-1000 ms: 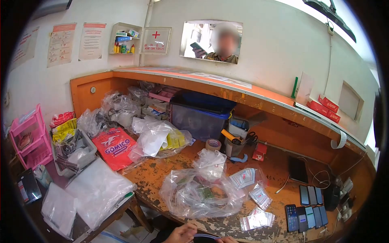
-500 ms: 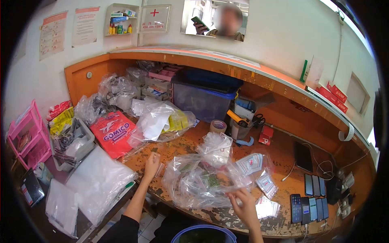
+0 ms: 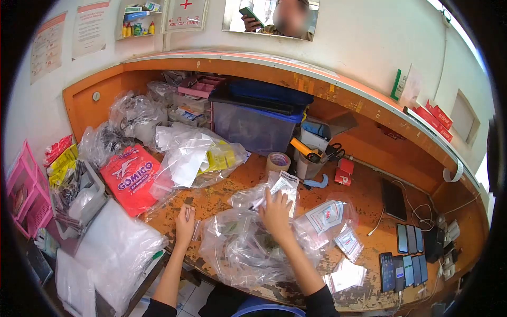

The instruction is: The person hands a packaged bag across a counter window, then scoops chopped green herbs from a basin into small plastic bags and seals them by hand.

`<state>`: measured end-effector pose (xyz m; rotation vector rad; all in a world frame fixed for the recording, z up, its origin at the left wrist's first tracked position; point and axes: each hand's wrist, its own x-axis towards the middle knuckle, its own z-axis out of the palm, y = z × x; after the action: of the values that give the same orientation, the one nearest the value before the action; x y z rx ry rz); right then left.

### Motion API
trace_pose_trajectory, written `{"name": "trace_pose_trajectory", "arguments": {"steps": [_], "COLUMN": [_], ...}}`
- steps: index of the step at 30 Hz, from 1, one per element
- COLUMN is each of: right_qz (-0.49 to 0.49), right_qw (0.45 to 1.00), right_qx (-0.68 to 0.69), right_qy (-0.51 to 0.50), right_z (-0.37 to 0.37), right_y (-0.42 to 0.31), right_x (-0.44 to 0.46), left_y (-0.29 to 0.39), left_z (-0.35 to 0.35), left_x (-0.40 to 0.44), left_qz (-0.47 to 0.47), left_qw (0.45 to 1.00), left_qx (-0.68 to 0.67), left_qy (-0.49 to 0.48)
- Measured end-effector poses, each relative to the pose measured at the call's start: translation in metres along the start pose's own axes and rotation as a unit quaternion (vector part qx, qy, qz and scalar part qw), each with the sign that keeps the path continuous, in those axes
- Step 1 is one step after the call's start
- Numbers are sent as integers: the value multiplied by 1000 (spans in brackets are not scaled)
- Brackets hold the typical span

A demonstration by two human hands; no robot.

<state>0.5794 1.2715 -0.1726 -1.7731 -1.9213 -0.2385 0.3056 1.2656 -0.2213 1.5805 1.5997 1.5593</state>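
Note:
My right hand lies over a clear bag of white printed packets, fingers stretched out and touching it. Under that wrist spreads a large crumpled clear plastic bag, with some green contents showing faintly through. My left hand is closed near the table's front edge, left of the large bag; what its fingers hold, if anything, I cannot make out. A small clear strip of plastic lies beside it. To the right are another clear bag with a printed label and a small printed packet.
Several phones and a dark tablet lie at right. A tape roll and a holder with scissors stand behind. A red bag and plastic sheets are at left; a blue-rimmed bucket sits below.
My right hand has moved from the large bag's right front edge up and left onto the bag of printed packets. My left hand stays closed nearby. The view has shifted slightly.

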Motion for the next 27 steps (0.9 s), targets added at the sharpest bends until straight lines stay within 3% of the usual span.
{"name": "trace_pose_trajectory", "arguments": {"steps": [3, 10, 16, 18, 19, 21, 25, 27], "right_qz": [15, 20, 29, 53, 50, 49, 87, -140], "right_qw": [992, 992, 996, 993, 994, 967, 984, 987], "right_qx": [-123, -121, -73, 45, 43, 152, 106, 25], "right_qy": [38, 43, 31, -92, -92, -199, -114, -69], "right_z": [14, 21, 11, -18, -35, -68, -91, -71], "right_y": [-8, -5, -3, 1, 6, 17, 20, 27], "right_x": [-8, -10, -9, 1, 10, 34, 80, 101], "left_y": [-3, -15, -12, -6, -3, 0, -1, -6], "left_z": [0, 4, 4, 2, 0, -1, -1, 0], "left_x": [-1, 1, 1, 0, 0, 0, -1, 0], "left_qz": [-7, 21, 5, -1, -8, -4, 0, -8], "left_qw": [1000, 1000, 1000, 1000, 1000, 1000, 1000, 1000], "left_qx": [-6, 2, -21, -10, 1, 4, -1, -8], "left_qy": [-1, 18, 8, 6, 4, 9, 13, 15]}}
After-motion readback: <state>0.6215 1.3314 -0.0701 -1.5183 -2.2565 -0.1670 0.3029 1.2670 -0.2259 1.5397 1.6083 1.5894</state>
